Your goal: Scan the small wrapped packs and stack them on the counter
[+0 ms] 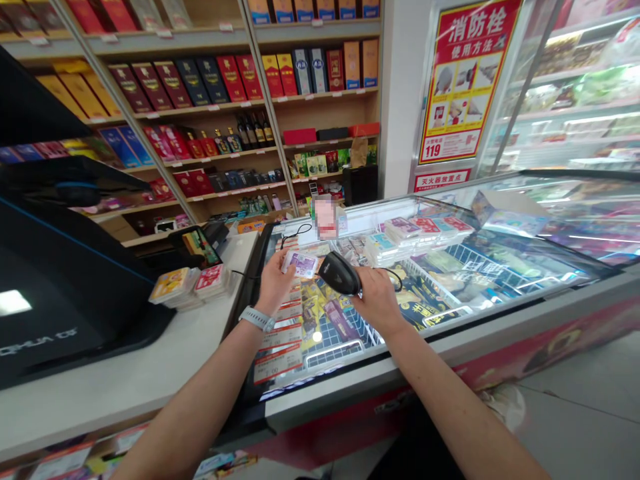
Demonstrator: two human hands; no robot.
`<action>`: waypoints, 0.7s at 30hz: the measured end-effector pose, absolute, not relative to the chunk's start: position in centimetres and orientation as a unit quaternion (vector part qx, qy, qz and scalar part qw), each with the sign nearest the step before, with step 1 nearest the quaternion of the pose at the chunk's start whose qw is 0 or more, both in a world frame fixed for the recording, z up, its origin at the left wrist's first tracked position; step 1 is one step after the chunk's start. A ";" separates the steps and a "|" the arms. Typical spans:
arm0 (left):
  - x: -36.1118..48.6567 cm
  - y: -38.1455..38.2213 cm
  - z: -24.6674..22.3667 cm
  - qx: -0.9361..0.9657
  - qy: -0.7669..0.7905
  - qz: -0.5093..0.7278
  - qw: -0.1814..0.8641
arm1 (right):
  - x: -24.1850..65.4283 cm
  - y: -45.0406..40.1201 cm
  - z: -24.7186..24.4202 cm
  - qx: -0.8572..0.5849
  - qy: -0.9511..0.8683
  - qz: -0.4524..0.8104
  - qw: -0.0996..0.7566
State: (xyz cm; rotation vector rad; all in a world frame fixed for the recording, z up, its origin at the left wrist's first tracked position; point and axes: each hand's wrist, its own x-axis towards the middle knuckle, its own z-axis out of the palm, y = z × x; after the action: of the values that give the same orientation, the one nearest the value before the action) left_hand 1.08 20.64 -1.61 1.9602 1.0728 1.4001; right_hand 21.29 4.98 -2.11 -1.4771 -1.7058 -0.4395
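Well, the fingers of my left hand (274, 283) are curled shut around a small wrapped packet (300, 265) with a purple label, and those of my right hand (379, 300) close around the grip of a black handheld barcode scanner (340, 273). The scanner's nose sits just beside the packet, with hardly any room between them, and I can't tell whether they touch. A thin black cable (395, 279) curves away behind my right hand. Under both hands lies a glass-topped chest freezer (400, 347), with wire baskets (340, 347) of packaged goods beneath the glass. Its metal rim runs near my right forearm. The white counter (125, 380) lies to my left, holding two stacks of packets (173, 288) and a black till (65, 293), which is cut off by the frame. Beyond the packet, a pixelated item (326, 217) is impossible to make out. Shelves of boxed liquor (200, 80) run off the top edge.
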 end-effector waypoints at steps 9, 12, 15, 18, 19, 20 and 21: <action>0.8 20.6 -1.7 0.690 0.391 0.529 0.303 | 21.2 5.0 -2.0 -0.585 -0.679 -0.174 0.408; 1.1 20.6 -2.0 0.698 0.384 0.515 0.315 | 21.3 5.0 -2.1 -0.584 -0.680 -0.178 0.407; 1.2 20.6 -2.3 0.711 0.382 0.502 0.311 | 21.3 5.1 -2.1 -0.585 -0.679 -0.177 0.408; 1.2 20.5 -2.4 0.721 0.377 0.500 0.296 | 21.3 5.1 -2.1 -0.587 -0.678 -0.178 0.405; 1.1 20.5 -2.4 0.724 0.377 0.500 0.291 | 21.3 5.0 -2.1 -0.587 -0.678 -0.178 0.404; 1.1 20.4 -2.4 0.727 0.377 0.498 0.286 | 21.3 5.0 -2.1 -0.588 -0.678 -0.179 0.403; 1.0 20.4 -2.5 0.729 0.378 0.497 0.281 | 21.3 5.0 -2.1 -0.589 -0.678 -0.180 0.402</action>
State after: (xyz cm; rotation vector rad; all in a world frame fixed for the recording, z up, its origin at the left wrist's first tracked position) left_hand 1.03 20.39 -2.47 1.9529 1.0127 1.3305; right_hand 21.26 5.00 -2.07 -1.4882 -1.7128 -0.4549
